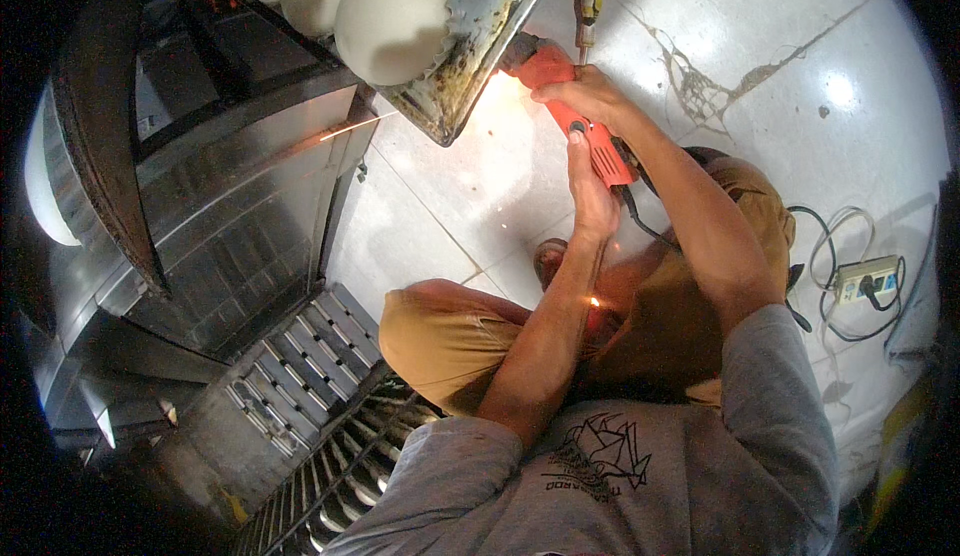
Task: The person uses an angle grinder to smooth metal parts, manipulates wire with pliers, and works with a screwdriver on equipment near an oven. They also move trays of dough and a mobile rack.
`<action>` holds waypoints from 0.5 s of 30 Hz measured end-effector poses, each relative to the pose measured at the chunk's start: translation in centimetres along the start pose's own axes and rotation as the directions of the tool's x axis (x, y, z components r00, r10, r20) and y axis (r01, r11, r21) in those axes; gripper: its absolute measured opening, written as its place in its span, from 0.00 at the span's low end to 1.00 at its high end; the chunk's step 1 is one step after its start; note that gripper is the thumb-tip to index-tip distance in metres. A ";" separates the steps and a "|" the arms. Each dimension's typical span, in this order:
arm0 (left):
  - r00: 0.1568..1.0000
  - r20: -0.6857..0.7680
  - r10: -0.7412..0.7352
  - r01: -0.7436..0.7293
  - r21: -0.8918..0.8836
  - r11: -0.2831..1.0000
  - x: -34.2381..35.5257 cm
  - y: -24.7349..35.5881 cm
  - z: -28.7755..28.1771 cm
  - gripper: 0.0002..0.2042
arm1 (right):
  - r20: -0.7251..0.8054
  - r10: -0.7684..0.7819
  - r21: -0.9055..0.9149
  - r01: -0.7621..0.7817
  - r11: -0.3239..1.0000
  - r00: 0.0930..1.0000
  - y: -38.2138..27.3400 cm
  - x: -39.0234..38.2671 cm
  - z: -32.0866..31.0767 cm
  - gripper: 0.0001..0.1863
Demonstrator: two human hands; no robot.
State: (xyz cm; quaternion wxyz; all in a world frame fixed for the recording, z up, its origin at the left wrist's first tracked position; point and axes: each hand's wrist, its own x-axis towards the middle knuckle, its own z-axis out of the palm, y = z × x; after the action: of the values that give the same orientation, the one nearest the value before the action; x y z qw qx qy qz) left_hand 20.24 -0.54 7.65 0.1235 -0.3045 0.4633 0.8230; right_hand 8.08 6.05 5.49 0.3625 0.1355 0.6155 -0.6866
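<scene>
A red angle grinder (578, 116) is gripped by both my hands. My left hand (592, 191) is closed around the lower end of its body, thumb along the top. My right hand (590, 96) wraps the body nearer the dark head. The head lies beside the edge of a stained metal tray (470, 61); its disc and any contact are hidden. Bright orange light glows below the head, and a spark streak flies left. Just beyond my right hand is a yellow-and-black screwdriver (588, 6); I cannot tell whether my fingers touch it.
White rounded pieces in fluted cups (395, 21) stand on the tray. A shiny metal cabinet (250, 216) is at left, a slotted metal panel (310, 356) below it. A power strip (868, 281) with looped cables lies right on the cracked tile floor (780, 116).
</scene>
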 end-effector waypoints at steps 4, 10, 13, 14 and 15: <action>1.000 0.029 0.006 -0.006 0.002 1.000 0.9 0.0 -0.7 0.26 | -0.001 -0.004 0.038 0.004 0.999 1.000 0.0 0.5 0.1 0.29; 0.998 -0.052 -0.043 0.043 0.005 0.999 0.4 0.3 -0.2 0.26 | -0.041 0.020 -0.008 -0.021 1.000 0.999 0.5 1.3 0.2 0.29; 0.998 -0.053 -0.029 0.031 0.027 0.999 -0.1 0.4 0.3 0.27 | -0.024 0.032 -0.050 -0.033 0.998 0.999 0.8 1.2 0.1 0.31; 0.999 -0.038 -0.016 0.017 0.027 1.000 0.0 0.2 0.0 0.27 | -0.012 0.036 -0.080 -0.037 0.996 0.999 1.1 1.2 0.0 0.31; 1.000 -0.022 -0.002 0.003 0.026 1.000 0.1 -0.4 -0.4 0.27 | -0.025 0.033 -0.072 -0.034 0.997 0.999 1.3 1.4 -0.2 0.32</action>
State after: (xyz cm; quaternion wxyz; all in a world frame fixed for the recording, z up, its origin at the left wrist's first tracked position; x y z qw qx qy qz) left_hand 20.51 -0.70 7.14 0.1235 -0.3124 0.4751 0.8133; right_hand 7.95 5.84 3.62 0.3711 0.1409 0.6419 -0.6560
